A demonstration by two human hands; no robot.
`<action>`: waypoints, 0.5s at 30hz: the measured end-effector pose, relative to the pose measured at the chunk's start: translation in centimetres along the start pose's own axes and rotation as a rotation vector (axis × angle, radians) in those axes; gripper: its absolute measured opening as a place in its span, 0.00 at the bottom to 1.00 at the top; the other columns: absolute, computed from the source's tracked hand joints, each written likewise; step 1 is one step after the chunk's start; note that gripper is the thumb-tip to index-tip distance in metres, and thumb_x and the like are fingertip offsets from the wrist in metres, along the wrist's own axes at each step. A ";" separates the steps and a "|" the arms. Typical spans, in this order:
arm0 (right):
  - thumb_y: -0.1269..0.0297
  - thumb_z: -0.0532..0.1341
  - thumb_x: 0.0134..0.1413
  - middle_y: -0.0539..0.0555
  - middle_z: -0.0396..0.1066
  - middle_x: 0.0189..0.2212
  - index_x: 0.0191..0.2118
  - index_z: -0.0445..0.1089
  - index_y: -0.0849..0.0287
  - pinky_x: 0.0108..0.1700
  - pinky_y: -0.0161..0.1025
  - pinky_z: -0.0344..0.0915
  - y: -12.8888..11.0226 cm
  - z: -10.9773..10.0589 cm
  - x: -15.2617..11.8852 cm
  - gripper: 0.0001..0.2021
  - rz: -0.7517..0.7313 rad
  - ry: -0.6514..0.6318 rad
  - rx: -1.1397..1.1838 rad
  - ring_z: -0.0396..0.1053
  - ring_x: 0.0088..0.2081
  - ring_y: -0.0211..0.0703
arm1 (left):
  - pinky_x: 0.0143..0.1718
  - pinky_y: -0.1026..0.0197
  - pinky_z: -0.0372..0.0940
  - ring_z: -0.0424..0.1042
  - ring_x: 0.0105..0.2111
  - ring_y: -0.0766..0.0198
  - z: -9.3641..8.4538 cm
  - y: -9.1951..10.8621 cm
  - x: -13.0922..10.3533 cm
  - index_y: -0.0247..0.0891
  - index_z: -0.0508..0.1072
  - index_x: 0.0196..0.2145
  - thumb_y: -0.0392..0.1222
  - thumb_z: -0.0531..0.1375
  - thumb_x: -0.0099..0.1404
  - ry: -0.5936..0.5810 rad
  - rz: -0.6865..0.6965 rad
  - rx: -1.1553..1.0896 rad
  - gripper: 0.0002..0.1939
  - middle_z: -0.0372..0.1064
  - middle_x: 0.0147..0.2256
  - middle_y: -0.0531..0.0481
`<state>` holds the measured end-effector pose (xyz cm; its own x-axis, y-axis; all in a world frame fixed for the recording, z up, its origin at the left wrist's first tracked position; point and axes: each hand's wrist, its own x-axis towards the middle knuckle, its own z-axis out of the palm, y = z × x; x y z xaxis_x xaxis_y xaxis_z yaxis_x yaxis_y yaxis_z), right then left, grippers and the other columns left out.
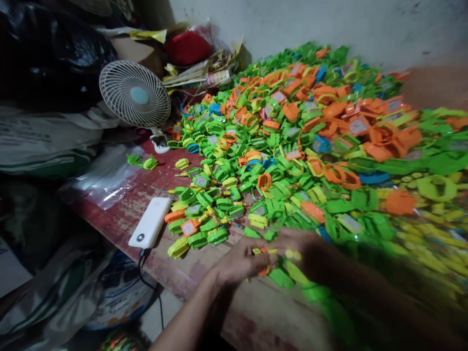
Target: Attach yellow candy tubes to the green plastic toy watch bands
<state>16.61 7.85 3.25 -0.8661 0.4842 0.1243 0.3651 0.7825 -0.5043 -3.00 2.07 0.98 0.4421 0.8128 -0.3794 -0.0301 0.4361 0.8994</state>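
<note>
My left hand (241, 261) is at the front of the table, its fingers closed round a small orange and yellow piece (263, 269). My right hand (296, 246) meets it from the right, blurred, with its fingers bent beside small yellow pieces (293, 254); what it grips is too smeared to tell. Under the hands lie green strap-like pieces (281, 277). Just beyond them, a big heap of green, orange, yellow and blue plastic watch-like bands (270, 141) covers much of the table. A smaller group of bands (199, 214) sits beyond my left hand.
A white power bank (149, 223) with a black cable lies near the table's left edge (109, 229). Behind it are clear plastic bags (106, 178) and a white fan (135, 92). Yellow pieces (431, 239) spread at the right. A wall (310, 24) stands behind.
</note>
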 end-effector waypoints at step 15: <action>0.66 0.56 0.60 0.55 0.77 0.37 0.40 0.77 0.60 0.41 0.36 0.68 0.5 -3.4 6.1 0.12 0.050 0.043 0.056 0.75 0.38 0.44 | 0.17 0.70 0.63 0.75 0.27 0.61 -2.3 -0.9 -3.3 0.32 0.69 0.50 0.50 0.66 0.58 0.374 0.168 -0.418 0.26 0.73 0.40 0.39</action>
<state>12.64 12.54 6.67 -0.8314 0.5394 0.1334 0.3869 0.7342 -0.5579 -6.47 -0.12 0.97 0.0564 0.9319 -0.3584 -0.4568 0.3432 0.8207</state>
